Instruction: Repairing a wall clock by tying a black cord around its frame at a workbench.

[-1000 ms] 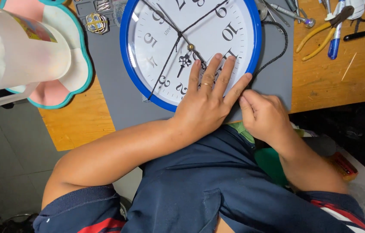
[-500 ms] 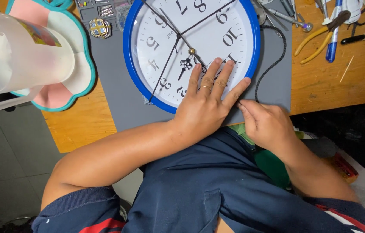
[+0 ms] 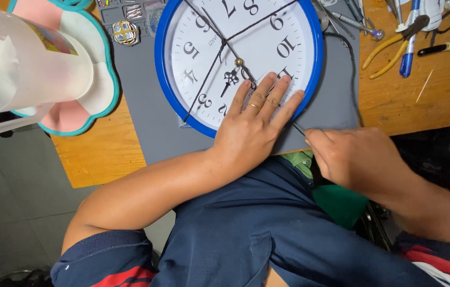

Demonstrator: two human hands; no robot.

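Observation:
A round wall clock (image 3: 267,37) with a blue rim and a white face lies flat on a grey mat (image 3: 145,114) on the wooden table. My left hand (image 3: 254,125) rests palm down on the clock's near edge, fingers spread over the face, a ring on one finger. My right hand (image 3: 352,157) sits just off the clock's near right rim, fingers pinched on a thin dark tool (image 3: 298,128) whose tip points at the rim. The clock's black hands (image 3: 233,74) lie on the face by my left fingertips.
A translucent plastic jug (image 3: 23,58) stands close to the camera at the left, over a pink and teal tray (image 3: 84,101). Yellow-handled pliers (image 3: 387,50), a blue pen (image 3: 408,45) and a pink-tipped tool (image 3: 448,45) lie at the back right. A small parts box (image 3: 126,13) sits behind the mat.
My left hand stays flat on the clock. My right hand has edged slightly away from the rim, and the thin tool now shows between its fingers.

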